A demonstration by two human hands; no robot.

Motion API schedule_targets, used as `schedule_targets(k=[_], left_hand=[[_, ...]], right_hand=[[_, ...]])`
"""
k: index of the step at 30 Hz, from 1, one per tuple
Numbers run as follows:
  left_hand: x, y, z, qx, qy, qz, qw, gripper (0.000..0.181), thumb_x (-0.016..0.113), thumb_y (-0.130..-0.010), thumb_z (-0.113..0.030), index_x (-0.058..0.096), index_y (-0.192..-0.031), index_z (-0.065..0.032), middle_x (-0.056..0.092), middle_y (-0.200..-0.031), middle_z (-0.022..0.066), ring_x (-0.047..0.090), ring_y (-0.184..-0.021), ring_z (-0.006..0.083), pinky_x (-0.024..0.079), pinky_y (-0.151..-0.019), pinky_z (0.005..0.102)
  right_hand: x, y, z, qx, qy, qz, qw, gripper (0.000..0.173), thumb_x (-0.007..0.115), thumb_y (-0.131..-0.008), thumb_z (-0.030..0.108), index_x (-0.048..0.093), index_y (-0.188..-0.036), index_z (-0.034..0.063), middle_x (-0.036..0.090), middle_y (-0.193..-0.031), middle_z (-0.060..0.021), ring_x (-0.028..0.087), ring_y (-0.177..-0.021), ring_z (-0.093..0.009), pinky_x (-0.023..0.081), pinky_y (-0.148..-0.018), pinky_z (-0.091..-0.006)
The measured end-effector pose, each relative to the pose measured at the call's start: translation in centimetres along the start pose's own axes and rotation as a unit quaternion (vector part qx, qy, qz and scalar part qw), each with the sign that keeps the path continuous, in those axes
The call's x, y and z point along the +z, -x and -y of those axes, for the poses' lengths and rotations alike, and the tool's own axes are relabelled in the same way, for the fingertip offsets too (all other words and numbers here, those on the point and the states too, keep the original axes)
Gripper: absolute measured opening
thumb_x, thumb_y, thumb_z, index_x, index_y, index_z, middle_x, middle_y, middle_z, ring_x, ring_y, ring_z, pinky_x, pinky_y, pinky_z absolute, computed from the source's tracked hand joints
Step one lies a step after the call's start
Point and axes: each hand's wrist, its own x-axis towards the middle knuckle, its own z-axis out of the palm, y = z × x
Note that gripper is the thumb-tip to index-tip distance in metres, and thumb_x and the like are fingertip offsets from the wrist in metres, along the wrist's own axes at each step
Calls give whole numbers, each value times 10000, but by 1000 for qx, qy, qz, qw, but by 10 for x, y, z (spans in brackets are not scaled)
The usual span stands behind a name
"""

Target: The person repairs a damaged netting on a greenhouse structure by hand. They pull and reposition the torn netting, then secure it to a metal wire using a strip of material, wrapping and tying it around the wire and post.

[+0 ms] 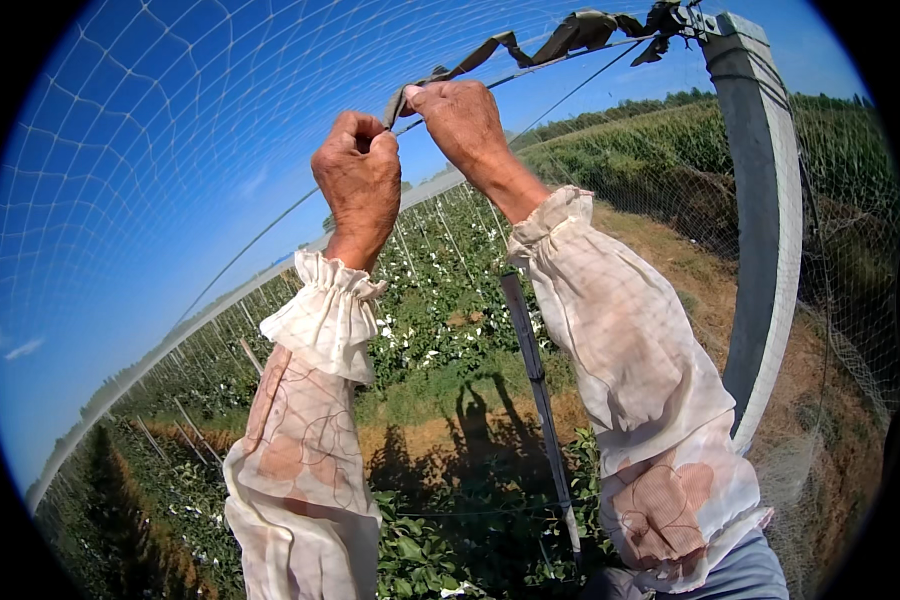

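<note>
Both arms reach up in loose, sheer white sleeves with gathered cuffs. My left hand (360,176) pinches a dark grey-brown strip (487,51), apparently cloth or plastic, at its lower part. Close beside it on the right, my right hand (461,120) grips the same strip between thumb and fingers. From my hands the strip runs twisted along a wire (544,66) to the top of a concrete post (757,187). White mesh netting (142,112) spreads overhead. Its edge near my fingers is hard to make out.
Cords and metal fittings (701,22) bind the post's top. A thin stake (540,405) stands below my right arm. Rows of leafy plants (435,277) with white pieces among them lie below. More netting (855,247) hangs on the right, before tall green crops.
</note>
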Motion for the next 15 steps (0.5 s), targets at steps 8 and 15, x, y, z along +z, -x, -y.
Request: schedule_targets(k=[8,15], left_hand=[[3,5,-15,-41,143,-30,988,187,647,-827,58,736,-986,15,694,-839,87,650,-709,136,549,-613,258],[0,2,-18,-146,45,-25,988,93,621,-913,-37,696,-921,17,668,-794,45,599,-664,107,528,-575,261]], right_hand=[[1,-4,-9,120,106,33,987,254,593,-881,186,717,-819,-27,711,-842,-173,684,-793,-365,523,-722,-457],[-15,12,2,47,106,27,993,209,609,-858,153,710,-826,-27,706,-851,-204,682,-838,-394,521,-750,-476]])
